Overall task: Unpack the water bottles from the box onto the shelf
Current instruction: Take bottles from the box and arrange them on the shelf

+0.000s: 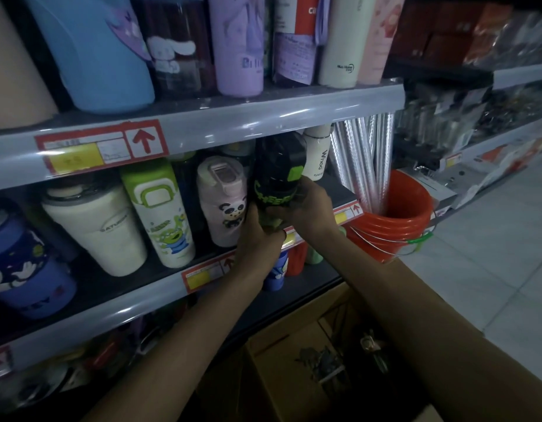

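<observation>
The black bottle [275,175] is gripped low down by both the left hand [257,242] and the right hand [309,205], tilted at the front of the middle shelf [141,303], above the open box [281,345]. If it is pushed in crooked, the pink panda bottle [224,202] just left or the white bottle [316,156] just right could be toppled, or its cap caught under the upper shelf edge [233,126]. Only a narrow gap is left between those two; freer room lies right, toward the orange bucket [394,226].

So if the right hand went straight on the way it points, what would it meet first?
The right hand grips the black bottle. Pointing up and into the shelf, it would likely meet the white bottle first, just behind it, though depth is unclear.
</observation>
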### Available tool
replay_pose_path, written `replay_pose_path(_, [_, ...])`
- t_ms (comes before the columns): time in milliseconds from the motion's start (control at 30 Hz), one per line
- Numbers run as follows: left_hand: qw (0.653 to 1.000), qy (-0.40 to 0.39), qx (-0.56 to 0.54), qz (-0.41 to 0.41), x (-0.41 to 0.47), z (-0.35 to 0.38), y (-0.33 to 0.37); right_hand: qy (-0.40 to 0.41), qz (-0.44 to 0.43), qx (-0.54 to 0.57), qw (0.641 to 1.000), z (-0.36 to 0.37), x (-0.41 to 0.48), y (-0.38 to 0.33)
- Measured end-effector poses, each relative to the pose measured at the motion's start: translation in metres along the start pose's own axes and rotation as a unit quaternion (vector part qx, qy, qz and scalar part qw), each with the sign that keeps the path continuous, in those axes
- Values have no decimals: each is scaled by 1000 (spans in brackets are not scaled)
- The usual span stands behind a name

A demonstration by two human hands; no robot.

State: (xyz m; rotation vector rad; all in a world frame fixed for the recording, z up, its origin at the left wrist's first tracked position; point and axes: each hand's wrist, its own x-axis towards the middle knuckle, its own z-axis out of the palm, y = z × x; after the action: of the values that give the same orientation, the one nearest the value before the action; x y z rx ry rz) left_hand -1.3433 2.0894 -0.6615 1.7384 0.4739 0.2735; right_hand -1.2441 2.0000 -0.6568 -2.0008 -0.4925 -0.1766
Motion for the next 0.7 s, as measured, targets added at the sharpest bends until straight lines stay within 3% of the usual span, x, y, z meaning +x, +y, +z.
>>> replay_pose_path(267, [999,6,-18,-33,12,4,-5,-13,3,-47,999,9,5,-2])
replay_pose_path(700, [1000,1,16,-18,1,-6,3,2,35,-5,999,16,-4,-6])
